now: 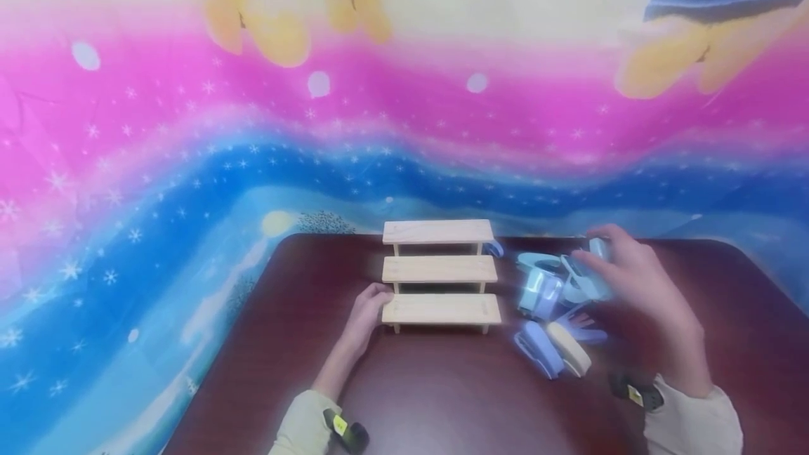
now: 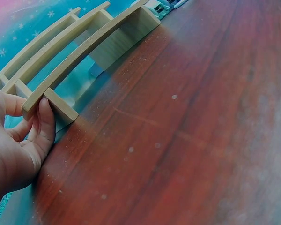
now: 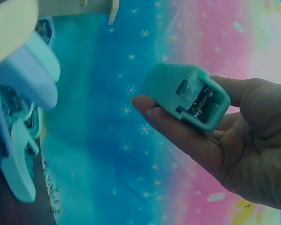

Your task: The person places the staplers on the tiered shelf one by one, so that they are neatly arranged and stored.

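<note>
A mint-green stapler (image 3: 182, 96) is held in my right hand (image 3: 253, 136), gripped between thumb and fingers, its end with metal parts facing the camera. In the head view this right hand (image 1: 638, 279) is raised over the right of the table, above a pile of staplers (image 1: 540, 350) in mint, lilac and cream. With my left hand (image 1: 366, 314) I grip the left end of the lowest step of a three-tier wooden rack (image 1: 442, 307). The left wrist view shows the left hand (image 2: 18, 150) pinching that board's corner (image 2: 33, 105) beside its support leg.
The dark red-brown table (image 1: 303, 272) carries the rack in its middle. A small blue object (image 1: 493, 248) lies partly hidden behind the rack's right end. A colourful printed cloth (image 1: 379, 118) hangs behind the table. Each wrist wears a dark band (image 1: 344, 430).
</note>
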`<state>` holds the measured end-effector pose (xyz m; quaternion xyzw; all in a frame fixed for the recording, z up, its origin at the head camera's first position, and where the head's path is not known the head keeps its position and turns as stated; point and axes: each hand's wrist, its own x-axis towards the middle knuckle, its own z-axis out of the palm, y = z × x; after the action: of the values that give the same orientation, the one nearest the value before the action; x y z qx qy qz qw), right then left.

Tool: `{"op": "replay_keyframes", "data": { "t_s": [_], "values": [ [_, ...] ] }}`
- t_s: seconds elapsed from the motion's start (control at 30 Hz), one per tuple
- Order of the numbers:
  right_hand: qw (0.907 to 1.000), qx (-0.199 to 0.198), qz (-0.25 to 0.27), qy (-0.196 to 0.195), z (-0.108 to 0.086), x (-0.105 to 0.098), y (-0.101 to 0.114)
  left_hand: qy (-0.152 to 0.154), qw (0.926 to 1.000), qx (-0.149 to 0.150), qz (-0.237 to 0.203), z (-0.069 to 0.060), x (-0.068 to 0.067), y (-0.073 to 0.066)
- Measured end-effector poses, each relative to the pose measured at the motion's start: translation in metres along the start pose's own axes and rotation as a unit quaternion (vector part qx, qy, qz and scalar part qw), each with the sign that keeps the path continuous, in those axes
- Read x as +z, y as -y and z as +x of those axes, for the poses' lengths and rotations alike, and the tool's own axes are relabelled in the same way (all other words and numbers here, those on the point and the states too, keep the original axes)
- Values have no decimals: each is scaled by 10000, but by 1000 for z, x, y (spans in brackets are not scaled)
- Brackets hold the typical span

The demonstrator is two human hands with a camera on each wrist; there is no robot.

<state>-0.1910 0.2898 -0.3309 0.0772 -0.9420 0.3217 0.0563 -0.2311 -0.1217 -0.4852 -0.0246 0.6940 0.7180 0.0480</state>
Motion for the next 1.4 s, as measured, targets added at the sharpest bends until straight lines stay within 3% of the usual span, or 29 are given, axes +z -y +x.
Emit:
{"op": "replay_keyframes", "data": {
  "t_s": [0.27, 0.47, 0.57, 1.0, 1.4],
  "values": [
    [9997, 95, -59, -229, 11, 3, 4, 67, 9999, 90, 25, 0, 1, 2],
    [9971, -98, 722, 237, 15, 3, 11, 38, 10000, 73, -29, -1, 0, -2],
    [9958, -279, 828, 255, 16, 4, 17, 8, 10000, 53, -67, -1, 0, -4],
    [9849, 288, 1333, -1063, 21, 19, 45, 19, 10000, 11, -66, 1, 0, 1],
    [9637, 421, 2099, -1594, 32, 38, 69, -12, 10000, -12, -48, -1, 2, -2]
  ]
}}
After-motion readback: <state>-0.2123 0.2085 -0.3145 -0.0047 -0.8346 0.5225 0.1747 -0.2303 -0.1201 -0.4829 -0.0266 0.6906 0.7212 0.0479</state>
